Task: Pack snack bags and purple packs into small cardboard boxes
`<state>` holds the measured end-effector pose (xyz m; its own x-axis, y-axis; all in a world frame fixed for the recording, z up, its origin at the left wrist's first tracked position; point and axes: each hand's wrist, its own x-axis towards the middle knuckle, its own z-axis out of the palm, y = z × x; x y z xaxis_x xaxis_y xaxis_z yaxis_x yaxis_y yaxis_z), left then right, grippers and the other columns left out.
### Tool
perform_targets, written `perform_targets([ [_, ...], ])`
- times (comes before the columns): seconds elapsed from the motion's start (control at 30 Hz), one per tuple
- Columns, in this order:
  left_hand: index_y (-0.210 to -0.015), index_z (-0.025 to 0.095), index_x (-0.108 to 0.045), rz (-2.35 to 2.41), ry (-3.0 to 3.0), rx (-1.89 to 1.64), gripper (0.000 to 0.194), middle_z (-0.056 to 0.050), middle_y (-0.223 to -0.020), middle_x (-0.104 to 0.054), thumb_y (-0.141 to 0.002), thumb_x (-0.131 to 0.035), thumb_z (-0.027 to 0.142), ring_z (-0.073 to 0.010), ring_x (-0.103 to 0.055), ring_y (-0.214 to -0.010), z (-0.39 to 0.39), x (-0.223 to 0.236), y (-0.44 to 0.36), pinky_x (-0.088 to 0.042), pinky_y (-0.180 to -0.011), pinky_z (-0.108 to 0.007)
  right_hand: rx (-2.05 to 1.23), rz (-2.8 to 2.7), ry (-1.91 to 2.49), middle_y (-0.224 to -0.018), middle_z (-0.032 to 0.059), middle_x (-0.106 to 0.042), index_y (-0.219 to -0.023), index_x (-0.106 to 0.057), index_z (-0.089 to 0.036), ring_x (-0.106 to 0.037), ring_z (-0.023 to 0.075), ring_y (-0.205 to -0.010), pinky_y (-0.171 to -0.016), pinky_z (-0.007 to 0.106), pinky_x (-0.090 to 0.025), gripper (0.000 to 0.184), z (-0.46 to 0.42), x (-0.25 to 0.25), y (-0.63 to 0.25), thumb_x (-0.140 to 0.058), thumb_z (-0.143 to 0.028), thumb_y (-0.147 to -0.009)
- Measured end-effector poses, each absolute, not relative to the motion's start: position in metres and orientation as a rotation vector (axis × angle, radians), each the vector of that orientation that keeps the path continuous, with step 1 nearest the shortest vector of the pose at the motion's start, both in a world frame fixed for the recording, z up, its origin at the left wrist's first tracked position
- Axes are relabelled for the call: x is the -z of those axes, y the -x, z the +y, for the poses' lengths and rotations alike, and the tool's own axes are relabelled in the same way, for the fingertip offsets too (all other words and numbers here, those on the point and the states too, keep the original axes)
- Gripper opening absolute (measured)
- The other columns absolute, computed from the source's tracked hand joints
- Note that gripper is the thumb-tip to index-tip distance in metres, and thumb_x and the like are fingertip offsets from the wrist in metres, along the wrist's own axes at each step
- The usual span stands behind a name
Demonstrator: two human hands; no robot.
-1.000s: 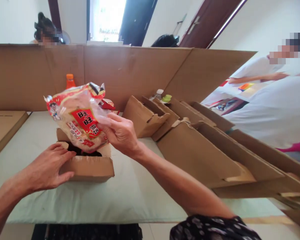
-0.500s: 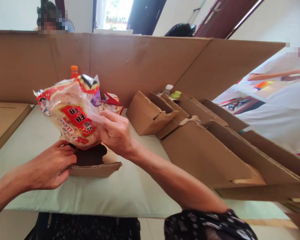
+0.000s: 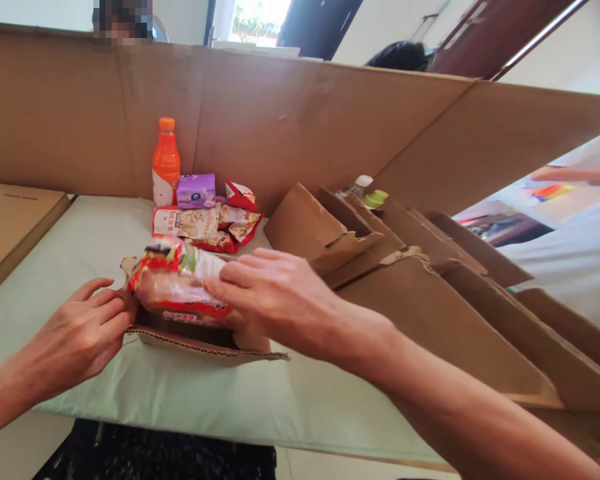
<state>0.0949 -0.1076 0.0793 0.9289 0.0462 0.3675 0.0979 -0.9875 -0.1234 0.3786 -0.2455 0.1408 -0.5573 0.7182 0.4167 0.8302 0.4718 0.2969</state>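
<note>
In my right hand is a red and clear bag of rice crackers, pinched by its right side. The bag lies tilted in the mouth of a small open cardboard box, its lower edge below the rim. My left hand holds the left wall of this box, its fingertips partly hidden behind the flap. Just behind the box lie red snack packets. A purple pack and an orange drink bottle stand behind those packets.
Several open cardboard boxes stand at the right, with bottle caps showing among them. A flat carton lies at the left. A tall cardboard screen closes off the back. Other people are partly visible beyond it.
My right hand has lowered the cracker bag from above the box into its opening and tipped it flatter. My left hand stays at the box's left side. The bottle and packets behind are now uncovered.
</note>
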Motion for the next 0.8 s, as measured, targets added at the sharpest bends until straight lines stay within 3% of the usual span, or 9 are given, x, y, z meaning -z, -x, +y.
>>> perform_targets([
  [0.1,-0.085,0.016,-0.066,-0.120,2.986,0.607,0.022,-0.006,-0.082,-0.067,-0.086,-0.048,0.004,-0.0223,-0.063,-0.085,-0.112,-0.075,-0.096,-0.046,-0.102,-0.048,0.696,-2.455,1.325,-0.075,0.0033,-0.065,-0.096,-0.071,-0.013,-0.051,0.0152,-0.064,-0.063,0.031,-0.037,0.028,-0.235,-0.117,-0.367,-0.044,-0.010,-0.102],
  [0.27,-0.114,0.017,-0.064,-0.196,3.184,0.673,0.028,-0.008,-0.107,-0.072,-0.086,-0.058,0.018,-0.0268,-0.064,-0.102,-0.119,-0.072,-0.097,-0.040,-0.106,-0.052,0.703,-2.275,1.321,-0.081,0.0051,-0.068,-0.102,-0.071,-0.011,-0.054,0.0154,-0.068,-0.065,0.030,-0.040,0.035,-0.230,-0.096,-0.363,-0.036,-0.007,-0.102],
  [0.37,-0.099,0.020,-0.065,-0.210,3.136,0.768,0.014,-0.003,-0.092,-0.073,-0.092,-0.055,0.013,-0.0229,-0.066,-0.092,-0.117,-0.065,-0.101,-0.039,-0.105,-0.050,0.684,-2.428,1.403,-0.080,0.0049,-0.067,-0.101,-0.071,-0.012,-0.053,0.0161,-0.067,-0.064,0.031,-0.038,0.031,-0.236,-0.119,-0.362,-0.041,-0.009,-0.101],
  [0.53,-0.087,0.018,-0.063,-0.169,3.111,0.761,0.017,-0.003,-0.082,-0.071,-0.093,-0.051,0.008,-0.0219,-0.067,-0.090,-0.113,-0.061,-0.107,-0.036,-0.110,-0.051,0.576,-2.677,1.670,-0.074,0.0046,-0.063,-0.087,-0.070,-0.017,-0.051,0.0160,-0.063,-0.062,0.032,-0.032,0.023,-0.258,-0.168,-0.369,-0.052,-0.004,-0.092],
  [0.67,-0.087,0.018,-0.064,-0.173,3.105,0.805,0.019,-0.003,-0.082,-0.069,-0.092,-0.049,0.007,-0.0206,-0.067,-0.090,-0.114,-0.060,-0.108,-0.037,-0.111,-0.049,0.483,-2.783,1.828,-0.071,0.0050,-0.063,-0.081,-0.069,-0.018,-0.052,0.0163,-0.061,-0.060,0.033,-0.032,0.019,-0.264,-0.170,-0.374,-0.057,-0.003,-0.085],
  [0.8,-0.085,0.018,-0.063,-0.165,3.095,0.800,0.020,-0.004,-0.082,-0.068,-0.092,-0.048,0.007,-0.0210,-0.066,-0.089,-0.114,-0.059,-0.110,-0.039,-0.108,-0.049,0.364,-2.881,1.940,-0.081,0.0081,-0.069,-0.083,-0.071,-0.017,-0.059,0.0181,-0.069,-0.060,0.032,-0.034,0.016,-0.245,-0.162,-0.357,-0.061,-0.006,-0.088],
])
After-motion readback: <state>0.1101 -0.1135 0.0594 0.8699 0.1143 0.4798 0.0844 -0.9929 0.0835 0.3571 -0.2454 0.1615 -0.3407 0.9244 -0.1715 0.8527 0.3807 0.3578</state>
